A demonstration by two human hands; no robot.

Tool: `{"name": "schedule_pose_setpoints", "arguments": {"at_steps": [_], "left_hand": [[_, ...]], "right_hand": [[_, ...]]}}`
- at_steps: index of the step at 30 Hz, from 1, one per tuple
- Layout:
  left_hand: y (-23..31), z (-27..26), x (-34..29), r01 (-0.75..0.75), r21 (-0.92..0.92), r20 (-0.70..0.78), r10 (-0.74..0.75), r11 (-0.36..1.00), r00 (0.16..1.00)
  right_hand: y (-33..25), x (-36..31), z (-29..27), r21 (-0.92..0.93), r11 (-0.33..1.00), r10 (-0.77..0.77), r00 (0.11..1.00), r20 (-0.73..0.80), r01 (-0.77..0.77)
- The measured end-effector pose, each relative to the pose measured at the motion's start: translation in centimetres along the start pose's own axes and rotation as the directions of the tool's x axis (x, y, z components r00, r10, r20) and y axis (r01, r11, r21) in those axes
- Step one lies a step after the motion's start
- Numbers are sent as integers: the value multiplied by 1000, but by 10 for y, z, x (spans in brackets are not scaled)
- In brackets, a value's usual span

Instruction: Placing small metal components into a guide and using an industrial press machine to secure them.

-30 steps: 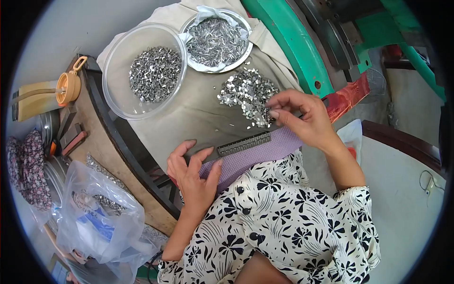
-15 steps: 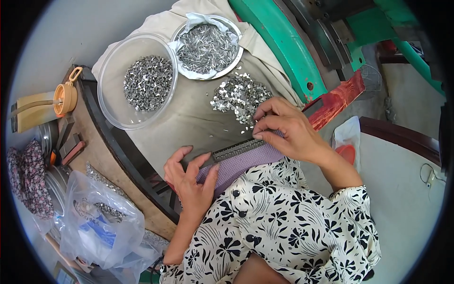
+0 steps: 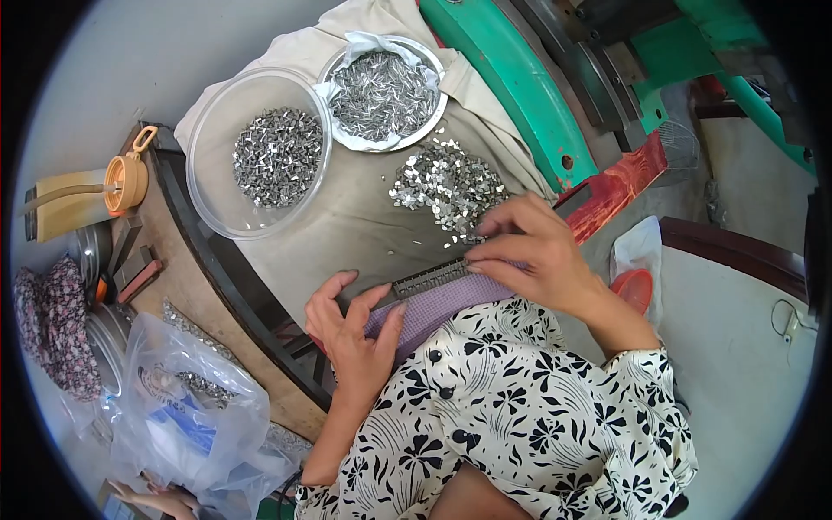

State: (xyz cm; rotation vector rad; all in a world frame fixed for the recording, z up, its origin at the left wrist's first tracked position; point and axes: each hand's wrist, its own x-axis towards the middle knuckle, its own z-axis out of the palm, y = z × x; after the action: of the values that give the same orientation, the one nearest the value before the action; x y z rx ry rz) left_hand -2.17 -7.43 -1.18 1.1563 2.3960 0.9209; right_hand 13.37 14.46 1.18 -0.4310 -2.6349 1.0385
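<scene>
A dark, narrow metal bar with a row of slots (image 3: 431,277) lies across a purple checked cloth (image 3: 442,305) in front of me. My left hand (image 3: 354,322) holds the bar's left end between thumb and index finger, its other fingers bent apart. At the right end, my right hand (image 3: 539,258) has thumb and fingertips pinched together over the slots. Whatever sits in that pinch is too small to make out. Just beyond the bar, a loose pile of small flat silvery metal pieces (image 3: 446,182) spreads over the grey-beige cloth (image 3: 355,199), close to my right fingers.
A clear round tub (image 3: 204,186) contains short metal pieces; beside it a lined metal bowl (image 3: 440,108) contains thin metal pins. A green machine frame (image 3: 511,95) rises at right. Plastic bags (image 3: 186,416) lie lower left, near what looks like another person's hand (image 3: 160,501).
My right hand has shifted slightly, its fingertips now lower over the bar's right end. My left hand stays at the left end. A hand-like shape has appeared at lower left.
</scene>
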Motion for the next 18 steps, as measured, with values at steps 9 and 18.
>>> {"name": "schedule_pose_setpoints", "arguments": {"at_steps": [9, 18], "left_hand": [[3, -6, 4, 4, -66, -9, -5, 998, 1000], [-1, -10, 5, 72, -332, -48, -93, 940, 995]], "right_hand": [[30, -57, -19, -155, 899, 316, 853, -415, -409], [47, -66, -51, -77, 927, 342, 912, -228, -367]]}}
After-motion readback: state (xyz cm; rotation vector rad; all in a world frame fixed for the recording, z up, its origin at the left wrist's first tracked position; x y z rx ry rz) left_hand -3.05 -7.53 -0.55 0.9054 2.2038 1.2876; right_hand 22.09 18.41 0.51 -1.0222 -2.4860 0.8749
